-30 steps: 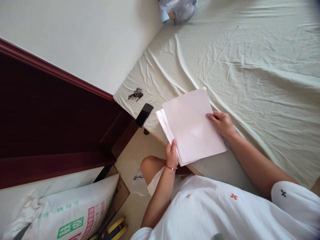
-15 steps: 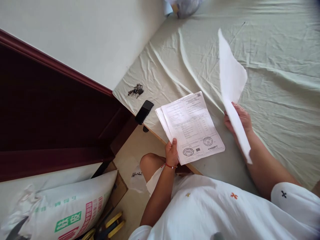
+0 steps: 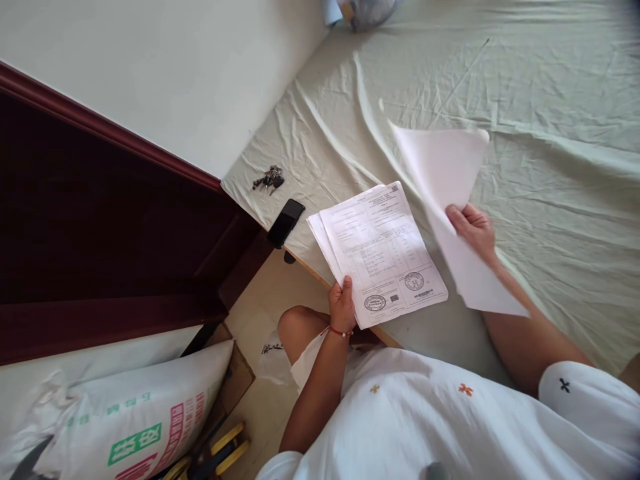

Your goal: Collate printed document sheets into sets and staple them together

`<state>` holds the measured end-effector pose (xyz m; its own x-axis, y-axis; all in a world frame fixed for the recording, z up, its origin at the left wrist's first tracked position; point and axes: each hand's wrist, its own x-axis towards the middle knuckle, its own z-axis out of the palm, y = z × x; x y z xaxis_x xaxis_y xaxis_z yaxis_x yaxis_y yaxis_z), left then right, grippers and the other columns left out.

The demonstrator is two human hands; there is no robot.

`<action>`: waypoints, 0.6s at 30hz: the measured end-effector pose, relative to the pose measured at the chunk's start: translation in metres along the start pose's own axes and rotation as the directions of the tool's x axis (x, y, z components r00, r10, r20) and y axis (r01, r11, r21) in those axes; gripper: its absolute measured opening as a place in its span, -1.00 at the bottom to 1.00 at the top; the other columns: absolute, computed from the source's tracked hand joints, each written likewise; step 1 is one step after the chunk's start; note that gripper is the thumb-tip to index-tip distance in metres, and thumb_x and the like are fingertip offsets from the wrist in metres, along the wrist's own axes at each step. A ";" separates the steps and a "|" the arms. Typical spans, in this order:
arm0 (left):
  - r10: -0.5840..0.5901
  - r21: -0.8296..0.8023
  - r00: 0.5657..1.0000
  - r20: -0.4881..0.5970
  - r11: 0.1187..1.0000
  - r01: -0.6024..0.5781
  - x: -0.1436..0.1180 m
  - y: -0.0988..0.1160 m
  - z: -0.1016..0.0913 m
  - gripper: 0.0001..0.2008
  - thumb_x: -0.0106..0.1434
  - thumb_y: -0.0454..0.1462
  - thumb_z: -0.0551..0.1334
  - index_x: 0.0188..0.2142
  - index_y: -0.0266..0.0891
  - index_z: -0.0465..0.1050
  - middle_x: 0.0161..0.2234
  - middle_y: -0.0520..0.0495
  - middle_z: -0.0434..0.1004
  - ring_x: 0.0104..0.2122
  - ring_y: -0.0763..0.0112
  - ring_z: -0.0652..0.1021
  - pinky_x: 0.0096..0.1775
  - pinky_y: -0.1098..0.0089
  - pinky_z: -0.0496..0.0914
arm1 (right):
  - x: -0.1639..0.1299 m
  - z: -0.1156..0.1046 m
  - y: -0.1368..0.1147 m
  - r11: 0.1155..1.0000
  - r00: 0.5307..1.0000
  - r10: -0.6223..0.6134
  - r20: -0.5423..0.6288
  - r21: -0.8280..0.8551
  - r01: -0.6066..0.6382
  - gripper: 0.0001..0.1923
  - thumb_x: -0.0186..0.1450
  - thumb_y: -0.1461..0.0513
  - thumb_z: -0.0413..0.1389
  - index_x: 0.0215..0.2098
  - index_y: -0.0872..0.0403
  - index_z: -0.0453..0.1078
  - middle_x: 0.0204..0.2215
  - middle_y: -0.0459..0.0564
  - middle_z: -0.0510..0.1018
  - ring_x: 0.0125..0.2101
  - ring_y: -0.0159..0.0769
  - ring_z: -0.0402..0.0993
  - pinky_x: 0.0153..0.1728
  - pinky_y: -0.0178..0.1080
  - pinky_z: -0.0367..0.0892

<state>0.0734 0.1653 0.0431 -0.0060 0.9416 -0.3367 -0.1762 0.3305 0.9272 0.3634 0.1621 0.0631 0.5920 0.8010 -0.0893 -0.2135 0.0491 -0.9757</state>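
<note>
Left hand (image 3: 342, 303) pinches the lower corner of a stack of papers (image 3: 383, 253) lying at the edge of the bed (image 3: 550, 100), thumb on top; the top page shows print and round stamps. Right hand (image 3: 473, 230) grips a single blank-faced sheet (image 3: 445, 200), fingers closed over it about midway along its length, the sheet held off the bedsheet and just right of the stack. Change noted: a second ago this sheet lay face-down on top of the stack with the right hand at its edge; half a second ago it stood nearly upright in the air; now it has swung lower and flatter, angled toward the bedsheet beside the stack. In my judgement the top page has been peeled away and is being laid aside, leaving the next printed page exposed for reading or sorting. The stack itself has not shifted; the left hand's hold is unchanged. A dark phone (image 3: 285, 223) rests at the corner of the bed left of the stack, with a bunch of keys (image 3: 269, 179) beyond it, both well apart from either hand. A printed sack (image 3: 135, 427) stands on the floor at lower left.
</note>
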 end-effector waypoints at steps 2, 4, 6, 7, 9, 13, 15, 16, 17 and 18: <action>-0.004 -0.009 1.000 -0.003 1.000 0.004 -0.001 0.001 0.001 -0.41 0.08 0.17 0.51 -0.12 -0.26 0.68 -0.11 -0.22 0.77 -0.14 0.10 0.74 -0.01 0.13 0.60 | -0.002 0.003 0.006 0.989 0.998 -0.067 -0.011 -0.136 0.065 -0.68 0.29 -0.06 0.25 -0.29 0.00 0.46 -0.41 -0.08 0.53 -0.41 -0.28 0.43 -0.38 -0.23 0.35; 0.003 -0.002 1.000 -0.012 1.000 -0.003 -0.001 0.001 0.001 -0.42 0.08 0.17 0.50 -0.14 -0.24 0.69 -0.11 -0.20 0.78 -0.17 0.13 0.73 -0.05 0.17 0.61 | -0.003 0.004 0.011 0.926 0.990 -0.137 0.029 -0.352 0.138 -0.69 0.35 -0.05 0.18 -0.36 -0.02 0.41 -0.46 -0.09 0.45 -0.41 -0.26 0.39 -0.37 -0.22 0.31; 0.020 0.015 1.000 -0.015 1.000 -0.019 -0.001 -0.001 -0.001 -0.45 0.10 0.17 0.49 -0.16 -0.22 0.70 -0.12 -0.16 0.78 -0.18 0.18 0.73 -0.07 0.21 0.61 | -0.003 0.003 0.015 0.816 0.979 -0.193 0.070 -0.543 0.199 -0.66 0.38 -0.02 0.10 -0.46 -0.03 0.30 -0.52 -0.08 0.36 -0.41 -0.23 0.36 -0.34 -0.19 0.30; 0.029 0.023 0.999 -0.016 0.999 -0.029 -0.001 -0.002 -0.002 -0.47 0.12 0.16 0.49 -0.16 -0.21 0.70 -0.12 -0.14 0.78 -0.19 0.20 0.72 -0.07 0.23 0.61 | -0.003 0.003 0.017 0.762 0.971 -0.219 0.094 -0.606 0.230 -0.66 0.39 0.00 0.07 -0.48 -0.04 0.24 -0.52 -0.06 0.34 -0.40 -0.20 0.37 -0.30 -0.16 0.32; 0.048 0.043 0.999 -0.020 0.998 -0.047 0.000 -0.006 -0.006 -0.49 0.13 0.15 0.48 -0.17 -0.21 0.70 -0.15 -0.11 0.78 -0.21 0.24 0.72 -0.09 0.27 0.60 | -0.002 0.003 0.019 0.684 0.955 -0.257 0.150 -0.669 0.290 -0.72 0.36 0.05 0.06 -0.46 -0.04 0.24 -0.45 0.00 0.41 -0.32 -0.12 0.42 -0.20 -0.08 0.37; 0.074 0.056 0.997 -0.016 0.996 -0.073 0.002 -0.013 -0.012 -0.52 0.14 0.12 0.49 -0.18 -0.21 0.71 -0.16 -0.10 0.78 -0.19 0.25 0.71 -0.09 0.30 0.57 | 0.002 0.003 0.024 0.691 0.965 -0.203 0.167 -0.674 0.262 -0.65 0.30 0.06 0.10 -0.01 0.02 0.43 -0.18 0.13 0.62 -0.22 -0.03 0.51 -0.09 0.02 0.42; 0.074 0.046 0.997 -0.006 0.996 -0.073 0.002 -0.014 -0.013 -0.51 0.14 0.12 0.50 -0.16 -0.21 0.70 -0.14 -0.11 0.78 -0.16 0.23 0.71 -0.06 0.29 0.56 | 0.004 0.003 0.025 0.730 0.977 -0.139 0.164 -0.650 0.213 -0.47 0.29 0.03 0.12 0.18 0.05 0.37 -0.15 0.13 0.66 -0.28 -0.07 0.53 -0.13 0.01 0.43; 0.072 0.045 0.997 -0.003 0.996 -0.072 0.002 -0.014 -0.013 -0.51 0.13 0.12 0.50 -0.16 -0.21 0.70 -0.14 -0.12 0.78 -0.15 0.22 0.71 -0.05 0.28 0.56 | 0.004 0.003 0.025 0.747 0.980 -0.109 0.167 -0.637 0.191 -0.43 0.29 0.02 0.12 0.21 0.06 0.36 -0.17 0.12 0.67 -0.30 -0.08 0.52 -0.15 -0.01 0.43; 0.067 0.045 0.998 0.001 0.997 -0.067 0.002 -0.013 -0.013 -0.50 0.12 0.13 0.50 -0.16 -0.21 0.70 -0.14 -0.12 0.77 -0.14 0.21 0.71 -0.05 0.28 0.56 | 0.004 0.003 0.024 0.763 0.982 -0.081 0.169 -0.624 0.170 -0.41 0.28 0.01 0.14 0.21 0.06 0.36 -0.21 0.10 0.67 -0.32 -0.10 0.52 -0.19 -0.04 0.42; 0.061 0.045 0.998 0.001 0.997 -0.061 0.002 -0.013 -0.012 -0.48 0.10 0.14 0.51 -0.16 -0.21 0.70 -0.14 -0.12 0.77 -0.14 0.19 0.71 -0.05 0.27 0.56 | 0.004 0.002 0.022 0.777 0.984 -0.056 0.169 -0.612 0.149 -0.43 0.27 0.00 0.15 0.18 0.06 0.39 -0.25 0.07 0.66 -0.34 -0.11 0.51 -0.23 -0.07 0.40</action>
<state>0.0638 0.1619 0.0290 -0.0157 0.9600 -0.2795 -0.1311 0.2752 0.9524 0.3591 0.1679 0.0414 0.4635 0.8861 0.0002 0.3979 -0.2079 -0.8935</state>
